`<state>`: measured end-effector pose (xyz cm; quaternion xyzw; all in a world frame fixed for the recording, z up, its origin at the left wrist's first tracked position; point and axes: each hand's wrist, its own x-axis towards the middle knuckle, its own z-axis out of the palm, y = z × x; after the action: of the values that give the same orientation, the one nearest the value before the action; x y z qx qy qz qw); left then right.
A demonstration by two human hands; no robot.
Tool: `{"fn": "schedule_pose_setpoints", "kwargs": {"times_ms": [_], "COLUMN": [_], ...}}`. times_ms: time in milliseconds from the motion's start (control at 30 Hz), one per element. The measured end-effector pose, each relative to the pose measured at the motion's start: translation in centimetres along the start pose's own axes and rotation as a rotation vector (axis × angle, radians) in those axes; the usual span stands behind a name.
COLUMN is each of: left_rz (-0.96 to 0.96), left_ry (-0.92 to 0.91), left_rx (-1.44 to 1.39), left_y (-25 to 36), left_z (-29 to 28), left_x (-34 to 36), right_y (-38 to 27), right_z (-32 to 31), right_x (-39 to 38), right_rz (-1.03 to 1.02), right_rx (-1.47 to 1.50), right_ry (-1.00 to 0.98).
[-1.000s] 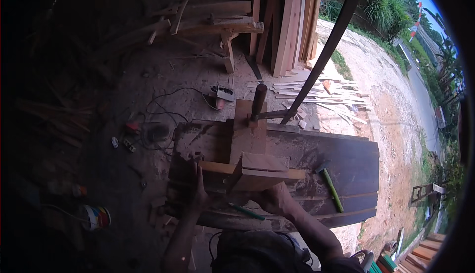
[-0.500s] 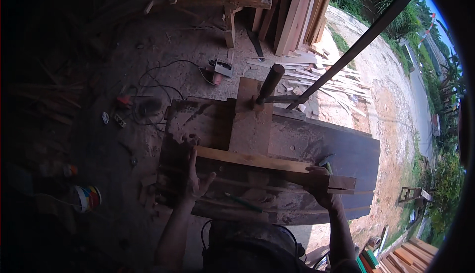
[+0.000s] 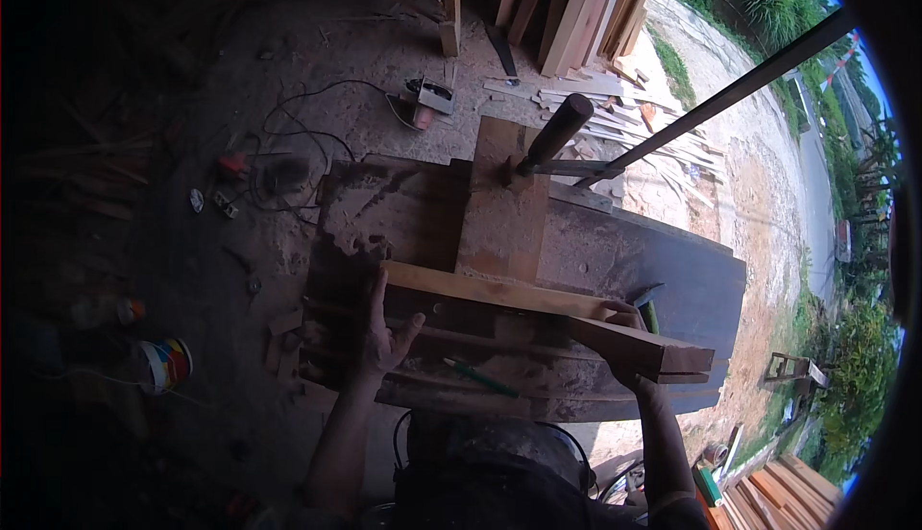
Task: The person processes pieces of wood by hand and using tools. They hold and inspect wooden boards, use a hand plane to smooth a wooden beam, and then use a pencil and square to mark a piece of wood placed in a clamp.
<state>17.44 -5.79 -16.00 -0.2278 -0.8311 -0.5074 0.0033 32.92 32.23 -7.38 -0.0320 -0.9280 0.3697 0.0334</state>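
Observation:
A long, narrow wooden board (image 3: 499,292) lies across the dark workbench (image 3: 691,271), its pale edge facing up. My left hand (image 3: 389,338) is at the board's left end, fingers stretched up along it and thumb held apart. My right hand (image 3: 632,373) grips a shorter wooden block (image 3: 658,349) with a slot in its near end. This block slants toward me and right, near the long board's right end; whether they are joined I cannot tell. Some right-hand fingers are hidden by the block. A green pencil (image 3: 480,376) lies on the bench between my hands.
A wide plank (image 3: 499,232) with an upright round peg (image 3: 560,132) stands at the bench's far side. Beside my right hand lies a hammer-like tool (image 3: 650,296). A corded power saw (image 3: 432,103), a handsaw (image 3: 499,50) and wood offcuts (image 3: 672,146) lie on the ground beyond.
The block in my right hand has turned, so its near end points more toward me and its broad face shows. My left hand stays at the board's left end. The whole view has shifted slightly.

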Motion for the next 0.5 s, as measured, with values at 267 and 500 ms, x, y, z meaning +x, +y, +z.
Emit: {"fn": "schedule_pose_setpoints", "kwargs": {"times_ms": [267,500], "left_rz": [0.049,0.019], "left_ry": [0.027,0.024], "left_rx": [0.023,-0.012], "left_y": [0.0,-0.3], "left_z": [-0.2,-0.2], "left_x": [0.3,0.2], "right_y": [1.0,0.6], "right_z": [1.3,0.7], "right_x": [0.4,0.7], "right_rz": [0.001,0.035], "right_rx": [0.011,-0.074], "right_ry": [-0.041,-0.115]}}
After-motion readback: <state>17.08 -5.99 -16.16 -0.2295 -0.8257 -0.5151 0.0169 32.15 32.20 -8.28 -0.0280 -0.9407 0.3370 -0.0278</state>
